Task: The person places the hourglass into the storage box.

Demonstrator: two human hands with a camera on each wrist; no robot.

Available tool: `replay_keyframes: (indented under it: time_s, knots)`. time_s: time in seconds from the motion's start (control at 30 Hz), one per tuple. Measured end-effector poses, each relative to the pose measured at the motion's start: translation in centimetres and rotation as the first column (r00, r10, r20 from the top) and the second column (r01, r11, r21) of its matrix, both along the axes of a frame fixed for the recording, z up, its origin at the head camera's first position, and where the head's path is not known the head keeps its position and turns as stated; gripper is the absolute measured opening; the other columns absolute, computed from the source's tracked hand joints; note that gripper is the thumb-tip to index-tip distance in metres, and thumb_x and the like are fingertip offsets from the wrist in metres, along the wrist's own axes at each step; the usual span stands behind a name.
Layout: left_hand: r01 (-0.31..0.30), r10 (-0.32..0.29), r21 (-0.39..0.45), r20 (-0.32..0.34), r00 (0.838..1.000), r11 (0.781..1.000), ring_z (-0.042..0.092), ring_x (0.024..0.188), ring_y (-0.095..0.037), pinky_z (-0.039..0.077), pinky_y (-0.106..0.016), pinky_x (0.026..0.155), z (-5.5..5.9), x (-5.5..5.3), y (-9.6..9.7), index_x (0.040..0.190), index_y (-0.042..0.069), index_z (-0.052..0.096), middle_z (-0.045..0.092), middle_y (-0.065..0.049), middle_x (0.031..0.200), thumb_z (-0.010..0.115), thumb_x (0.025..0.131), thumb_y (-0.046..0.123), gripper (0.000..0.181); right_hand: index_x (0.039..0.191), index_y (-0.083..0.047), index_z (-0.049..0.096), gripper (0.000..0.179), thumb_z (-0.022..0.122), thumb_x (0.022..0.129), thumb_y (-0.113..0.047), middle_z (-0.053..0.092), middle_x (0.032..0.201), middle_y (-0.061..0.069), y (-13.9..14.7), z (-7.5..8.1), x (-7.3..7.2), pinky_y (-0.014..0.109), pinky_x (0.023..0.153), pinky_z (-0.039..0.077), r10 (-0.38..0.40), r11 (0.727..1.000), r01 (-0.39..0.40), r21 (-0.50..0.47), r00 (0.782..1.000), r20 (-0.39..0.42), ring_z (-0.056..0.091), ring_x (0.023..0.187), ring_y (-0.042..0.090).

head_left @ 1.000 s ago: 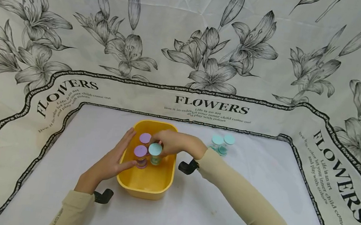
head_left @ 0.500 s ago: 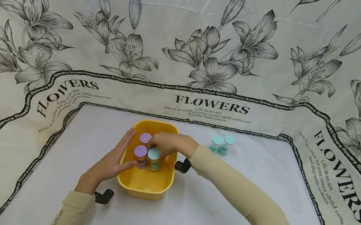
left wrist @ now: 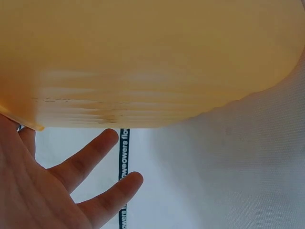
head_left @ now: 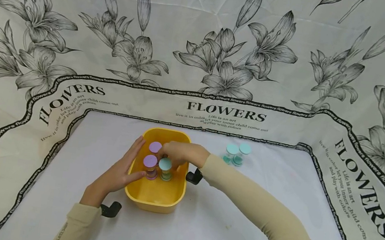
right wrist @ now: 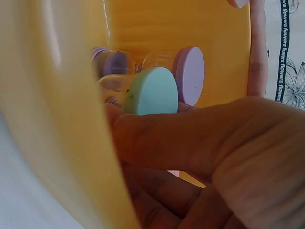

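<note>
A yellow plastic tub (head_left: 155,196) holds sand timers with clear bodies. Two purple-capped timers, a front one (head_left: 150,162) and a rear one (head_left: 155,147), stand at its left side. Beside the front one is a teal-capped sand timer (head_left: 165,165). My right hand (head_left: 178,153) reaches over the right rim and pinches this teal timer low on its body; the right wrist view shows the thumb near its teal cap (right wrist: 157,93). My left hand (head_left: 116,173) holds the tub's left rim, thumb over the inside. Two of its fingers (left wrist: 86,162) stretch out straight along the outer wall.
Two more teal-capped timers, a left one (head_left: 231,149) and a right one (head_left: 244,149), stand at the back of the white table (head_left: 222,229), right of the tub. A flower-printed cloth (head_left: 225,120) surrounds the table on its far and lateral sides.
The right hand has shifted slightly left and deeper into the tub, and the teal timer beside it has gone down a little. The left hand stays at the rim.
</note>
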State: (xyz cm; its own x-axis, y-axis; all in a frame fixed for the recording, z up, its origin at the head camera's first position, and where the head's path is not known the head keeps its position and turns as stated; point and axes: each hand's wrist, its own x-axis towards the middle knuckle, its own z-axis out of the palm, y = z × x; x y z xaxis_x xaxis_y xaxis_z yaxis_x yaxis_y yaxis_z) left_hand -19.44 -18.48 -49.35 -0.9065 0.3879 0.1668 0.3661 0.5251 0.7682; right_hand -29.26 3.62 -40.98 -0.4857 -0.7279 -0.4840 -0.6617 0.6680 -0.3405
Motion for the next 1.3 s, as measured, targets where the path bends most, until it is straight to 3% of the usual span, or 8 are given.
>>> replay_keyframes:
  time_s: [0.3, 0.5, 0.63, 0.8, 0.93, 1.03, 1.13, 1.3]
  knots:
    - [-0.008, 0.008, -0.005, 0.01, 1.0, 1.0, 0.006, 0.161, -0.036, 0.016, -0.07, 0.123, 0.1, 0.1, 0.0, 0.168, 0.02, 0.007, -0.003, -0.001, 0.175, 0.066, 0.096, 0.043, 0.096, 0.127, -0.011, 0.073, 0.044, 0.077, 0.087, 0.005, 0.072, 0.123, 0.005, 0.0, 0.7, -0.2, 0.021, 0.072, 0.06, -0.02, 1.0, 0.02, -0.001, 0.999, 0.049, 0.063, 0.097, 0.016]
    - [-0.011, 0.011, -0.008, 0.001, 1.0, 1.0, 0.007, 0.161, -0.036, 0.016, -0.07, 0.123, 0.0, 0.0, -0.1, 0.168, 0.021, 0.007, -0.003, -0.002, 0.175, 0.067, 0.096, 0.043, 0.096, 0.125, -0.008, 0.072, 0.039, 0.077, 0.087, 0.0, 0.072, 0.128, 0.007, 0.4, 1.4, -0.4, 0.03, 0.096, 0.058, 0.023, 0.998, -0.021, -0.056, 0.999, 0.041, 0.066, 0.116, 0.02]
    - [-0.008, 0.008, -0.002, 0.012, 1.0, 1.0, 0.006, 0.161, -0.036, 0.015, -0.07, 0.123, 0.0, 0.0, -0.1, 0.168, 0.021, 0.006, -0.004, -0.001, 0.175, 0.066, 0.096, 0.043, 0.096, 0.126, -0.005, 0.071, 0.041, 0.077, 0.086, -0.001, 0.071, 0.129, 0.011, 1.6, 2.4, -0.7, 0.036, 0.106, 0.053, 0.038, 0.99, -0.035, -0.138, 0.999, 0.022, 0.064, 0.123, 0.026]
    - [-0.018, 0.019, -0.012, 0.02, 1.0, 1.0, 0.006, 0.161, -0.035, 0.015, -0.069, 0.123, 0.1, 0.0, 0.1, 0.168, 0.021, 0.006, -0.003, -0.002, 0.175, 0.066, 0.096, 0.045, 0.096, 0.13, -0.002, 0.067, 0.039, 0.074, 0.093, -0.013, 0.07, 0.128, 0.013, 4.6, 3.8, -1.1, 0.033, 0.099, 0.057, -0.037, 0.952, 0.039, -0.302, 0.999, 0.015, 0.067, 0.118, 0.028]
    - [-0.026, 0.026, -0.023, 0.023, 0.999, 0.999, 0.006, 0.161, -0.035, 0.016, -0.069, 0.123, 0.1, 0.0, 0.2, 0.168, 0.022, 0.006, -0.003, -0.002, 0.175, 0.065, 0.095, 0.046, 0.097, 0.134, -0.003, 0.064, 0.04, 0.07, 0.097, -0.019, 0.069, 0.13, 0.014, 8.0, 4.5, -1.3, 0.035, 0.096, 0.06, -0.163, 0.886, 0.15, -0.439, 0.987, 0.009, 0.07, 0.114, 0.028]
    - [-0.028, 0.029, -0.024, 0.021, 0.999, 0.999, 0.007, 0.161, -0.035, 0.017, -0.068, 0.123, 0.1, 0.1, 0.3, 0.168, 0.021, 0.007, -0.002, -0.002, 0.175, 0.065, 0.095, 0.046, 0.097, 0.136, -0.008, 0.063, 0.041, 0.069, 0.098, -0.024, 0.069, 0.129, 0.011, 10.8, 4.4, -1.4, 0.039, 0.098, 0.059, -0.28, 0.82, 0.23, -0.524, 0.96, -0.015, 0.069, 0.113, 0.024]
    - [-0.028, 0.028, -0.016, 0.019, 0.999, 0.999, 0.007, 0.161, -0.035, 0.017, -0.068, 0.123, 0.1, 0.1, 0.2, 0.168, 0.021, 0.007, -0.002, -0.002, 0.175, 0.066, 0.095, 0.045, 0.097, 0.14, -0.012, 0.06, 0.045, 0.069, 0.099, -0.026, 0.067, 0.132, 0.011, 13.7, 3.8, -1.3, 0.044, 0.101, 0.056, -0.406, 0.733, 0.322, -0.599, 0.914, -0.006, 0.066, 0.119, 0.027]
    - [-0.025, 0.025, -0.007, 0.011, 1.0, 1.0, 0.007, 0.161, -0.036, 0.017, -0.069, 0.123, -0.1, 0.1, 0.2, 0.167, 0.02, 0.008, -0.002, -0.003, 0.175, 0.066, 0.095, 0.044, 0.096, 0.15, -0.013, 0.051, 0.056, 0.068, 0.1, -0.03, 0.059, 0.143, 0.015, 18.3, 1.8, -1.2, 0.051, 0.107, 0.051, -0.587, 0.561, 0.448, -0.696, 0.809, 0.048, 0.055, 0.135, 0.035]
